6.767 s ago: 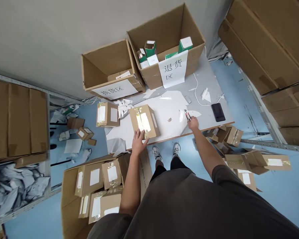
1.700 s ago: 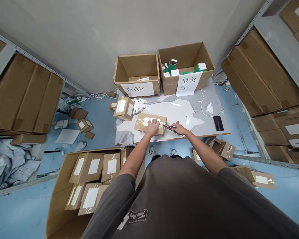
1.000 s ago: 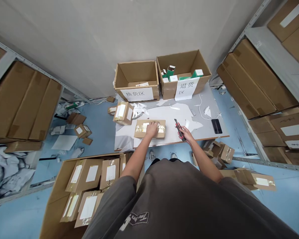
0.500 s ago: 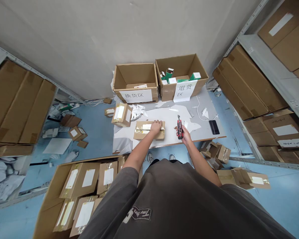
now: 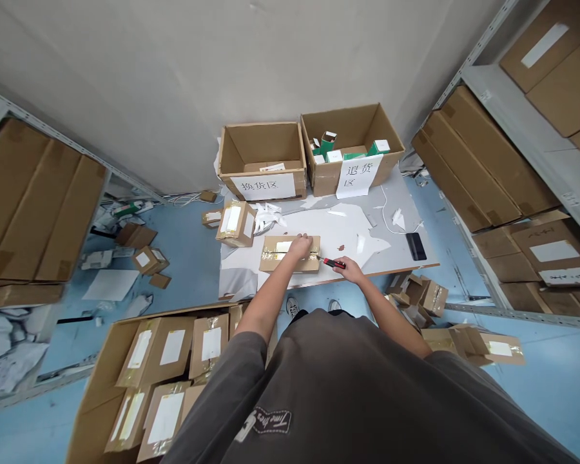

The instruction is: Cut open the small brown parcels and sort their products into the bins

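Taped cardboard parcel (image 5: 283,254) lies flat near the front edge of the counter (image 5: 396,248), its long side running left to right, with a white label and shiny tape on top. The left hand (image 5: 301,247) rests on the parcel's top toward its right end, fingers spread and pressing down. The right hand (image 5: 350,269) is closed around a red and black utility knife (image 5: 332,262), whose tip points left and meets the parcel's right end.

Scraps of white paper (image 5: 362,238) lie on the counter beside the knife, and a black phone (image 5: 415,245) sits near the right edge with a white cable (image 5: 385,212) behind it. Another small parcel (image 5: 235,223) stands at the left edge. Two open cartons with paper signs, the left carton (image 5: 263,160) and the right carton (image 5: 350,147), stand at the back. On the floor at lower left, a large box (image 5: 140,367) holds more labelled parcels.
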{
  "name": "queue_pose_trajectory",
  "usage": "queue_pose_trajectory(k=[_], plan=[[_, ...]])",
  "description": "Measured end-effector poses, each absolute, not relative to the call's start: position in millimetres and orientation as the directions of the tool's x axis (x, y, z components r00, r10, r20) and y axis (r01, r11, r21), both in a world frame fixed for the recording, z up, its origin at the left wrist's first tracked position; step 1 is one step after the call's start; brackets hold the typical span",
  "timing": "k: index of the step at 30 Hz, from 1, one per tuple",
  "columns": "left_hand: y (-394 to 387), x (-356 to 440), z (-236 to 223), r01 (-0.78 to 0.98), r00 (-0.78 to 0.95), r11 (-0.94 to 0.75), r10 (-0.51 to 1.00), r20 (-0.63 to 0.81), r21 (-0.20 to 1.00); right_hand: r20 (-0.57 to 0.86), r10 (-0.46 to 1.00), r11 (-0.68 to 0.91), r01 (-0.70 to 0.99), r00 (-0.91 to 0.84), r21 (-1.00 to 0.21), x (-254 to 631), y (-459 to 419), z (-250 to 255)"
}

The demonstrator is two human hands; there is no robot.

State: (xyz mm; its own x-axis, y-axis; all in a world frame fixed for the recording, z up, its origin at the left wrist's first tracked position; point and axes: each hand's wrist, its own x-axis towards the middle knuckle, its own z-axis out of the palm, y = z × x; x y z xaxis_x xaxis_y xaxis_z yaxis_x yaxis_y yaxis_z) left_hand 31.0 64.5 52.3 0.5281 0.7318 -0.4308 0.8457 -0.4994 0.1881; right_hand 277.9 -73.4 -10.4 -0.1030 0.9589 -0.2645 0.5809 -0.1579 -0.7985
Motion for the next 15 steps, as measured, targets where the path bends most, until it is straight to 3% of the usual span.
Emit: queue_pose_trajectory(k=[6,15], plan=[[61,31,55,0.848,0.527,-0.49,0.743,-0.412,0.202,-0.226,0.957,0.032,0.839,-0.182,-0.543,271,-58,0],[46,34,45,0.887,0.462,-0.421,0.812,-0.357,0.189,-0.193,0.914,0.285,0.903,-0.357,-0.323,280,-37,20]])
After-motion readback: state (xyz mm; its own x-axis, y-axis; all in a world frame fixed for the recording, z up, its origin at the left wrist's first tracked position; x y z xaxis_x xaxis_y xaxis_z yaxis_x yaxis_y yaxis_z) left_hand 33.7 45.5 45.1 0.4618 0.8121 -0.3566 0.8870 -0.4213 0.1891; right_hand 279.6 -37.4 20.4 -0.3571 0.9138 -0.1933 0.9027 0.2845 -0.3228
